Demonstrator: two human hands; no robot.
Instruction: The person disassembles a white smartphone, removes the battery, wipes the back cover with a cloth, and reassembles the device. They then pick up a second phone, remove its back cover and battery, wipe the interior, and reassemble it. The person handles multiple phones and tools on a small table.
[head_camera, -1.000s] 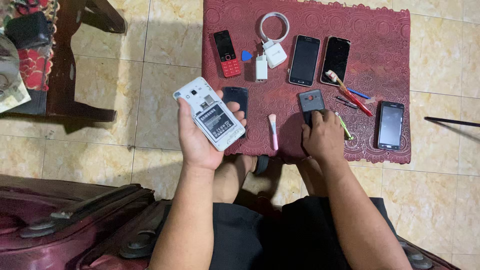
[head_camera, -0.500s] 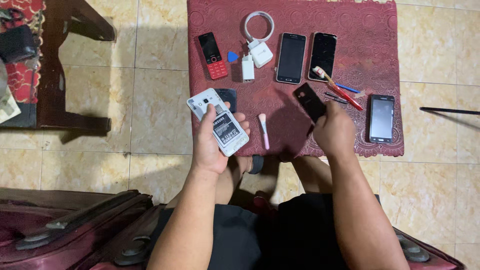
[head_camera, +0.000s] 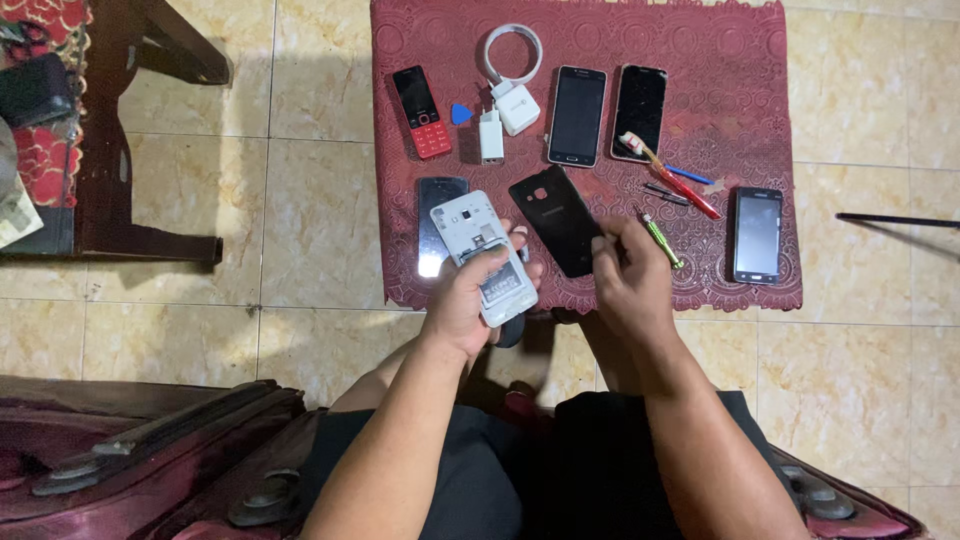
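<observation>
My left hand (head_camera: 470, 300) holds a white smartphone (head_camera: 480, 250) with its back off, so the battery and inner frame show. My right hand (head_camera: 628, 275) grips a black phone back cover (head_camera: 557, 217) by its lower right edge, lifted and tilted just right of the white phone. Both hands hover over the near edge of a dark red mat (head_camera: 720, 120) on the tiled floor. A dark phone (head_camera: 437, 225) lies on the mat partly under the white one.
On the mat lie a red keypad phone (head_camera: 421, 111), a blue pick (head_camera: 460, 114), white chargers with a coiled cable (head_camera: 512, 92), two black smartphones (head_camera: 577, 115), a toothbrush (head_camera: 668, 172), a green-handled tool (head_camera: 661, 240) and another black phone (head_camera: 757, 234). A wooden chair (head_camera: 120, 140) stands left; a maroon suitcase (head_camera: 130, 455) lies near.
My right hand has picked the black back cover up off the mat and brought it toward the white phone. My left hand with the open phone has shifted slightly right.
</observation>
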